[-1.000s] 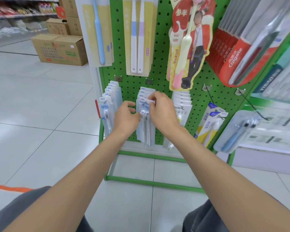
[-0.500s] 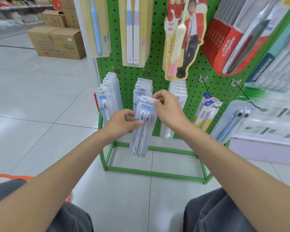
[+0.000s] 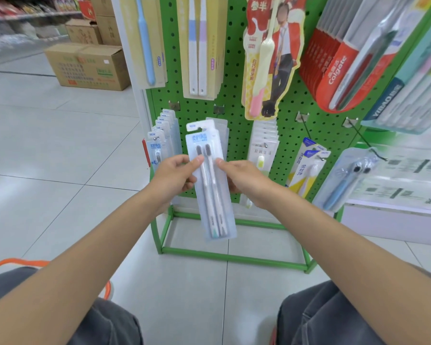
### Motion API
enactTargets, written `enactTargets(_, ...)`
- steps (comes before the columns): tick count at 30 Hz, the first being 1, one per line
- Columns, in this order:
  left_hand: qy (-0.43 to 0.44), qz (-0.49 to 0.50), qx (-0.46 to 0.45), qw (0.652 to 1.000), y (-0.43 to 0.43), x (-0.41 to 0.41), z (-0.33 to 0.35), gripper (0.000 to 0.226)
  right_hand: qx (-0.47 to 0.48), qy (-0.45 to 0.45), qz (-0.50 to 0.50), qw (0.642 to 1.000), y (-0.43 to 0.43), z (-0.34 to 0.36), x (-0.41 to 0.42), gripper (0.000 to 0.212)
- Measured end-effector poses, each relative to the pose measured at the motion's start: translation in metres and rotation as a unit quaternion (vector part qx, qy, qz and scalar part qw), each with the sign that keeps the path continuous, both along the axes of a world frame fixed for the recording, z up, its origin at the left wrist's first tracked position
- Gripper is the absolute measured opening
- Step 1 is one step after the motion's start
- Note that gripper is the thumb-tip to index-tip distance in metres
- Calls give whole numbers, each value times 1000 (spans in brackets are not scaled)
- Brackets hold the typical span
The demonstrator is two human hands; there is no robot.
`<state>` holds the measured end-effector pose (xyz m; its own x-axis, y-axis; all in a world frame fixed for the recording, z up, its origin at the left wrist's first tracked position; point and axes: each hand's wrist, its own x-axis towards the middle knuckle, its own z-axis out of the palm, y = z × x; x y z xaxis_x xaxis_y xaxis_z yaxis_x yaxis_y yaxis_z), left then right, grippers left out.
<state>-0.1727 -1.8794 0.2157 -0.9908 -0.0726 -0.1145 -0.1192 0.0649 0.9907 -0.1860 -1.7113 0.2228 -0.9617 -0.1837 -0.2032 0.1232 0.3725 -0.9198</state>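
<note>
A clear blister pack with two white toothbrushes (image 3: pixel 210 185) is held upright in front of a green pegboard rack (image 3: pixel 237 113). My left hand (image 3: pixel 174 176) pinches the pack's left edge, thumb on its front. My right hand (image 3: pixel 241 180) grips the right edge with the fingers behind it. The pack is off its hook and hangs free of the rack. More packs of the same kind (image 3: pixel 222 128) stay on the hook behind it.
Other toothbrush packs hang left (image 3: pixel 162 138) and right (image 3: pixel 263 143) on the rack, with bigger packs above. Red Colgate packs (image 3: pixel 334 68) hang at upper right. Cardboard boxes (image 3: pixel 87 66) stand on the tiled floor at left. An orange basket handle (image 3: pixel 15 265) shows by my left knee.
The front pack came off its hook and moved toward me. My right hand slid from the pack's top to its right edge; my left hand kept the left edge.
</note>
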Motion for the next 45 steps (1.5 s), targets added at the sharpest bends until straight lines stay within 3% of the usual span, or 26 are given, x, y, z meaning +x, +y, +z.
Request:
enactTargets(8, 24, 113, 50, 992, -19, -6, 13, 20, 67, -90, 206, 972, -6, -19, 15, 18)
enactTargets(11, 24, 119, 37, 992, -22, -6, 13, 21, 84, -101, 231, 964, -6, -20, 19, 24)
enactTargets(15, 23, 89, -21, 996, -18, -3, 13, 34, 79, -63, 236, 967, -12, -23, 25, 26)
enactTargets(19, 25, 38, -127, 991, -11, 3, 13, 47, 183, 30, 261, 948, -19, -25, 33, 21)
enactTargets(21, 11, 38, -145, 989, -11, 3, 11, 56, 193, 46, 272, 942, -21, -26, 36, 36)
enactTargets(24, -7, 43, -114, 993, -9, 5, 12, 46, 205, 33, 275, 939, -21, -33, 37, 88)
enactTargets(28, 3, 24, -109, 994, -6, 7, 14, 26, 174, -33, 249, 952, -21, -38, 36, 102)
enactTargets(30, 2, 8, -93, 996, -6, 8, 12, 21, 157, -46, 240, 957, -19, -41, 36, 99)
enactTargets(35, -13, -16, -69, 997, -11, 9, 6, 33, 180, -28, 229, 956, -13, -53, 28, 88)
enactTargets(39, -49, -41, -13, 998, -9, 10, 3, 33, 191, 4, 194, 962, -11, -51, 20, 66)
enactTargets(45, -67, -97, -25, 993, -5, 13, 3, 34, 155, 28, 129, 979, 0, -24, 2, 53)
